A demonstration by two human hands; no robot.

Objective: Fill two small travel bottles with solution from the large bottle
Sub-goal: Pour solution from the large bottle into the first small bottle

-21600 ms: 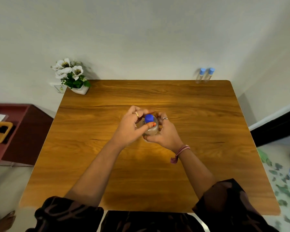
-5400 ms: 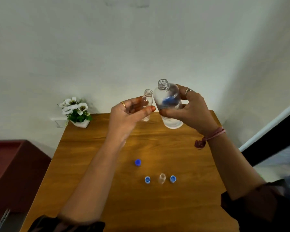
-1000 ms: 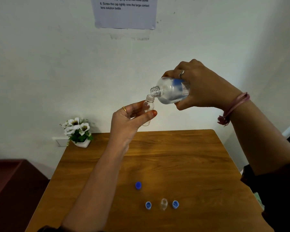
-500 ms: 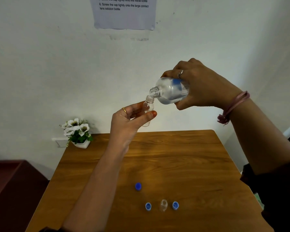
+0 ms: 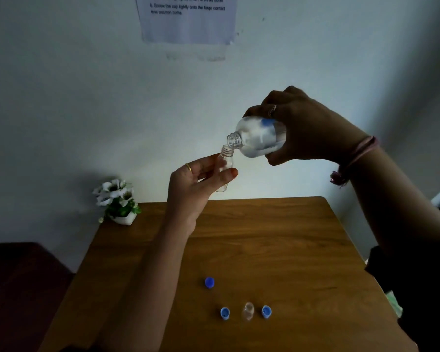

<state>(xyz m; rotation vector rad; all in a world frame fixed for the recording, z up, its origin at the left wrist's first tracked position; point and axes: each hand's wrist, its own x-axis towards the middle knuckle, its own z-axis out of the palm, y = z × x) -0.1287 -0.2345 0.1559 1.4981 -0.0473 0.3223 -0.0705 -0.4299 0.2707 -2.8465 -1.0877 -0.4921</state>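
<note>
Barely anything's shifted since half a second ago, same pour pose, bottles a touch lower in view.

Over the desk (image 5: 277, 237) my right hand (image 5: 308, 128) wraps the large bottle (image 5: 258, 137), long axis tipped down-left, mouth touching the lip of the travel bottle (image 5: 225, 165) my left hand (image 5: 193, 184) fingers pinch nearly upright. Second travel bottle (image 5: 248, 311) waits between two light blue caps (image 5: 224, 313), dark blue cap (image 5: 209, 282) behind; nothing's in the way.

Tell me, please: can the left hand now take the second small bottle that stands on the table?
Probably not yet. The left hand is holding the small travel bottle up under the large bottle. The path to the second bottle looks free, between two light blue caps.
</note>
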